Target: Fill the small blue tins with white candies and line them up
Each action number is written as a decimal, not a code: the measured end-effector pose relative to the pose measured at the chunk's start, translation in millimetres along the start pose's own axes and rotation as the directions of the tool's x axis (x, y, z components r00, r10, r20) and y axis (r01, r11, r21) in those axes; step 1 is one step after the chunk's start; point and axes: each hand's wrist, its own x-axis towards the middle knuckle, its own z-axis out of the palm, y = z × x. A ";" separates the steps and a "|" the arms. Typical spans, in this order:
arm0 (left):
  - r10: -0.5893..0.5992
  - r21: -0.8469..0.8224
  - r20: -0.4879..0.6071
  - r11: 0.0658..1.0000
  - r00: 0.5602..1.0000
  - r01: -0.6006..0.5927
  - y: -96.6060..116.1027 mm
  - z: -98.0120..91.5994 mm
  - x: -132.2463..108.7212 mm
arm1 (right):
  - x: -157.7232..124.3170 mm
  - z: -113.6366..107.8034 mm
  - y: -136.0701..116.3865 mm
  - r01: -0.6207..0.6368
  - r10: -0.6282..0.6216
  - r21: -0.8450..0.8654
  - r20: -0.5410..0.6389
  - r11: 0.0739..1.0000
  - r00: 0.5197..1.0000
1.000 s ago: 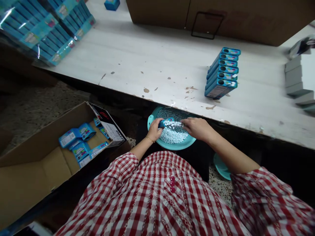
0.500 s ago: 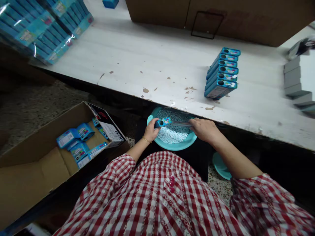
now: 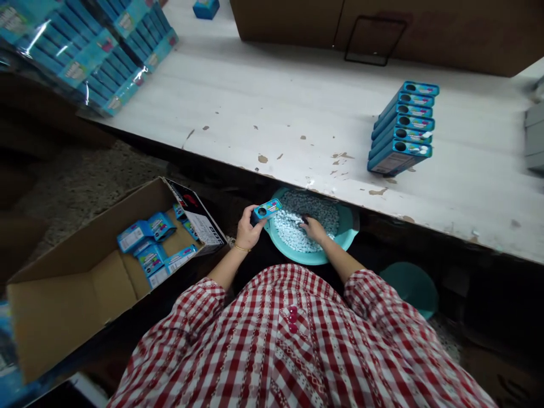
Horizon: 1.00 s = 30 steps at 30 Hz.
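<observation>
My left hand point(image 3: 246, 231) grips a small blue box point(image 3: 267, 209) by its end and keeps it at the left rim of a turquoise basin point(image 3: 308, 259). Small white pellets point(image 3: 300, 241) fill much of the basin. Inside it, my right hand point(image 3: 315, 231) is closed around the dark end of a scoop-like tool point(image 3: 305, 219). Pellets seem to lie on or over the rest of that tool, so its shape is hard to make out. The box's printed narrow face points up, with a dark round spot near my fingers.
On the white table point(image 3: 238, 96), a row of upright blue boxes point(image 3: 402, 130) stands at right. Wrapped packs of blue boxes point(image 3: 97, 62) are at far left, a large cardboard box point(image 3: 382, 34) behind. An open carton point(image 3: 102, 277) holds several blue boxes. A turquoise bowl point(image 3: 412, 286) is low at right.
My right hand has moved left and down into the pellets with the tool, which earlier pointed at the blue box. My left hand and the blue box have shifted slightly left.
</observation>
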 end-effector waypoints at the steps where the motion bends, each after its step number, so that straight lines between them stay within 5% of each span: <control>1: -0.005 -0.002 -0.007 1.000 1.000 0.005 -1.2 -0.3 0.4 | -3.6 -4.2 6.8 -0.006 0.006 0.016 -0.007 1.000 1.000; 7: -0.013 -0.011 0.024 1.000 1.000 0.013 0.1 16.2 3.5 | -48.9 -65.4 29.0 0.085 -0.071 0.132 -0.113 0.988 0.991; 14: 0.087 0.006 0.218 0.996 0.972 -0.091 21.5 56.0 4.1 | -85.8 -136.0 -13.2 0.169 -0.175 -0.152 -0.028 0.974 0.984; 20: 0.169 0.035 0.296 0.982 0.940 -0.188 26.3 67.5 1.8 | -96.1 -152.1 -53.3 0.164 -0.158 -0.537 0.057 0.828 0.986; 30: 0.138 0.014 0.314 0.989 0.939 -0.150 16.5 71.0 2.2 | -102.1 -154.7 -73.6 0.177 -0.175 -0.624 0.066 0.761 0.982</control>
